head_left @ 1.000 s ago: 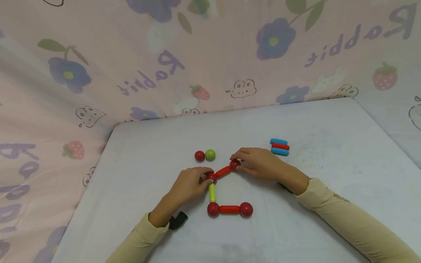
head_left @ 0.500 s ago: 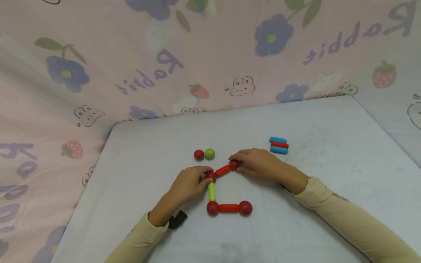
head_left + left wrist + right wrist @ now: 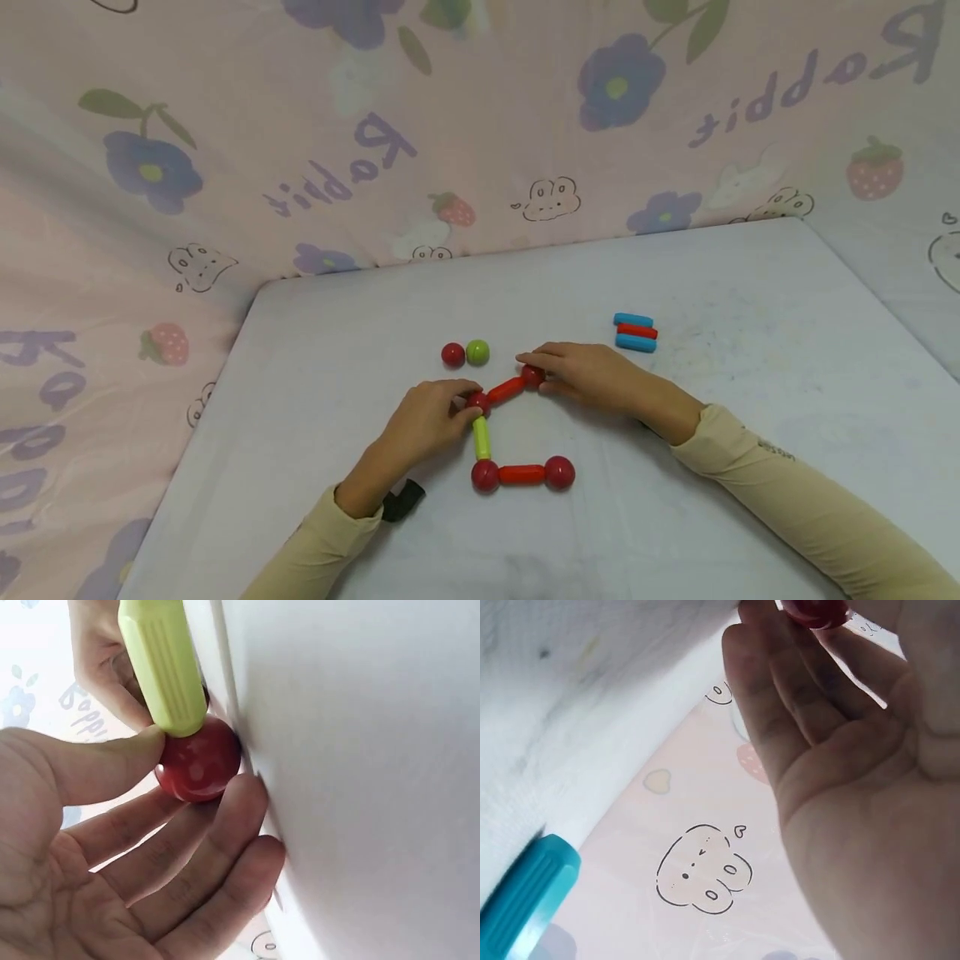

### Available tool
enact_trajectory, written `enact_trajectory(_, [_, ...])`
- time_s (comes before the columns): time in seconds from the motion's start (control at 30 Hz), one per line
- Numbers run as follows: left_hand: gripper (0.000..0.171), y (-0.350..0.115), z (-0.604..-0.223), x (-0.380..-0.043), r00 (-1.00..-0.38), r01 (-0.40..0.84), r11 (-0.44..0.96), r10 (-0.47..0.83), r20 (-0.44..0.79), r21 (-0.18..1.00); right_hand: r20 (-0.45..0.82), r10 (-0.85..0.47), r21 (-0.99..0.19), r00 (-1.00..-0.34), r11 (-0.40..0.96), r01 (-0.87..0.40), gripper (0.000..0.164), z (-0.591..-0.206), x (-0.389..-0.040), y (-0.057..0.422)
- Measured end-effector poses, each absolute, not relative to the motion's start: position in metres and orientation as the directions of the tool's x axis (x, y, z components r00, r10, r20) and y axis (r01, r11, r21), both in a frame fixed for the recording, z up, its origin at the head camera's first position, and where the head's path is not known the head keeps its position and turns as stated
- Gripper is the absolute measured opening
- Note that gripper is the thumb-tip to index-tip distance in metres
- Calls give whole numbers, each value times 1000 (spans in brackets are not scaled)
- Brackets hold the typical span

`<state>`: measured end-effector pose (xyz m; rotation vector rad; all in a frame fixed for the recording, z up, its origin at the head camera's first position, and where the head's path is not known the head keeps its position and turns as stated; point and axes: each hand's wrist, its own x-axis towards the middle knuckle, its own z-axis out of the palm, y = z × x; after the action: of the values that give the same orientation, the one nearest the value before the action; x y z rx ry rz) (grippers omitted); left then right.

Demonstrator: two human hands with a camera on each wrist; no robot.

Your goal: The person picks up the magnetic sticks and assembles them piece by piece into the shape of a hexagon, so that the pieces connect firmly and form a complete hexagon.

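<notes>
Several balls and rods lie joined in an open chain on the white table. My left hand [image 3: 429,421] pinches the red ball [image 3: 199,761] at the chain's upper left corner between thumb and fingers. From that ball a yellow-green rod [image 3: 482,438] runs down to a red ball [image 3: 485,476] at the lower left. A red rod [image 3: 522,475] links it to another red ball [image 3: 559,473]. Up to the right, a second red rod [image 3: 506,390] reaches the end red ball [image 3: 533,377], which my right hand [image 3: 588,375] holds between thumb and fingers.
A loose red ball [image 3: 453,355] and a green ball [image 3: 477,352] sit side by side behind the chain. Two blue rods [image 3: 636,342] with a red rod [image 3: 637,331] between them lie beyond my right hand. A printed curtain [image 3: 480,125] stands along the table's [image 3: 750,333] back edge.
Both hands keep their hold on the same red balls. The upper part of the chain has shifted very slightly left, and the right index finger sticks out a little farther over its ball.
</notes>
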<state>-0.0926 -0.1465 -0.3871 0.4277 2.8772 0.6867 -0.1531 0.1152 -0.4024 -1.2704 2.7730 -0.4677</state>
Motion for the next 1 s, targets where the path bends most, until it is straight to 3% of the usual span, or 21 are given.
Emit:
enact_trajectory(0.3, [24, -155, -384, -95, -954, 187, 867, 272, -126, 461, 103, -756, -275, -647, 603, -749, 55, -401, -159, 124])
enact_trajectory(0.63, [20, -155, -379, -89, -925, 198, 860, 323, -202, 470, 283, -707, -136, -648, 639, -757, 45, -403, -163, 179])
enact_trajectory(0.83, [25, -157, -374, -88, -908, 226, 848, 361, -211, 480, 410, -585, -132, -700, 721, -680, 43, -401, -158, 204])
enact_trajectory(1.0, [25, -157, -374, -91, -911, 197, 846, 345, -227, 496, 356, -488, -178, -797, 802, -570, 39, -403, -158, 214])
